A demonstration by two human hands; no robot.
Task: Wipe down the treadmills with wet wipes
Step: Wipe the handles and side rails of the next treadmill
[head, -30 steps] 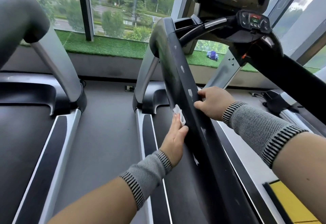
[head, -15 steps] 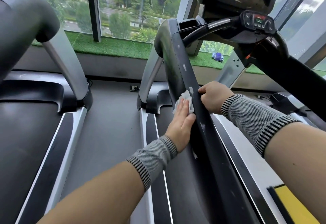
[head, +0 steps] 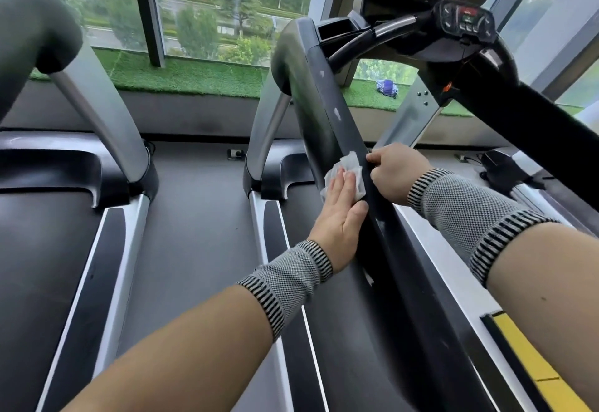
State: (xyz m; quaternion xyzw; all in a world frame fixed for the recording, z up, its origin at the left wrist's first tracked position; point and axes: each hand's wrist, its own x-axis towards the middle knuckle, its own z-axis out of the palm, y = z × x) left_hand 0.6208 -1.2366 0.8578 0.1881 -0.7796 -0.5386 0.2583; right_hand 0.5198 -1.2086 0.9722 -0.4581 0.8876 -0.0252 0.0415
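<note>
Wipe under left grip, flat fingers pressing it on handrail. Right grip just beside, curled round handrail.

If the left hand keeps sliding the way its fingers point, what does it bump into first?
Probably nothing soon. The left hand presses the wet wipe flat on the black handrail, fingers pointing up along it, so it would ride the rail toward its rounded top end; depth is hard to judge.
</note>
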